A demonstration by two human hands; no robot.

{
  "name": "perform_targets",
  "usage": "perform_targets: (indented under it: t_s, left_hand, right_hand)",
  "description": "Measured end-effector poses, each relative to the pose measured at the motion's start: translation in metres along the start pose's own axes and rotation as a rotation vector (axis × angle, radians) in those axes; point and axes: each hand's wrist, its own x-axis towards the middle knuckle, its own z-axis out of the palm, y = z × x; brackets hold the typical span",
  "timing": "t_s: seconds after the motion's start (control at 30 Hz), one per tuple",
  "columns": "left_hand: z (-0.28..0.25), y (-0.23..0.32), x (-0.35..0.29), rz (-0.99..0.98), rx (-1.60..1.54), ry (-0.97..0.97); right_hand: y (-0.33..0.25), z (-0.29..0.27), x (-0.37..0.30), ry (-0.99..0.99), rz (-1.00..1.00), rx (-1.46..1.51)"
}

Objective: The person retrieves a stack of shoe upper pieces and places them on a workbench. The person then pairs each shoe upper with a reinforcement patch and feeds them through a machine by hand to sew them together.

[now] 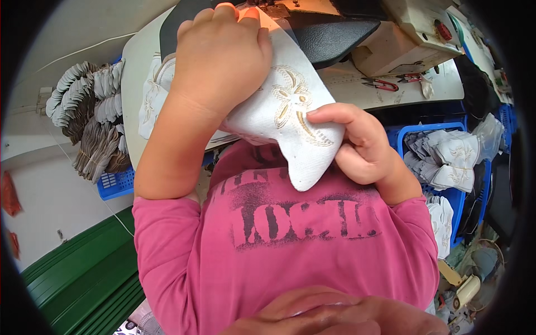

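A white fabric piece (304,100), stitched with gold and beige floral embroidery, slants from the black machine part at the top down toward my chest. My left hand (226,58) lies over its upper end, fingers curled round the far edge; orange light falls on the fingertips. Lower down, my right hand (365,145) grips the right edge, with the index finger and thumb on the embroidered side and the other fingers curled. The piece's pointed lower corner hangs free in front of the pink shirt. Another white embroidered piece (148,106) rests on the table left of my forearm.
A black machine surface (338,42) and a cream machine body (413,47) stand ahead. Red-handled thread snips (381,84) lie on the white table (346,92). Bundled fabric pieces (89,95) are stacked at left; a blue crate (432,127) holds more at right.
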Motion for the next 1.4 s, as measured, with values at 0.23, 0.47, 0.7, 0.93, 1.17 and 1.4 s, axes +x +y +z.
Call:
perform_targets:
  t_s: [0.23,0.47,0.7,0.93,1.17,1.4]
  left_hand:
    - [-0.001,-0.016,-0.005,0.103,-0.176,0.004]
    - [-0.006,-0.022,-0.007,0.108,-0.147,-0.055]
    - [-0.026,-0.007,0.004,0.016,-0.291,-0.175]
    - [-0.026,-0.008,0.007,-0.038,-0.31,-0.244]
    - [-0.01,-0.02,0.009,-0.039,-0.015,-0.27]
    - [-0.009,-0.018,0.01,-0.052,-0.007,-0.317]
  right_hand:
    - [-0.008,-0.001,0.0,-0.222,-0.055,-0.197]
    - [0.003,0.011,0.002,-0.239,-0.197,-0.374]
    - [0.005,0.01,0.007,-0.028,-0.524,-0.634]
    - [0.009,0.004,0.006,0.146,-0.597,-0.801]
    - [0.012,-0.004,0.015,0.22,-0.537,-0.998]
    - [0.027,-0.011,0.034,0.269,-0.518,-1.054]
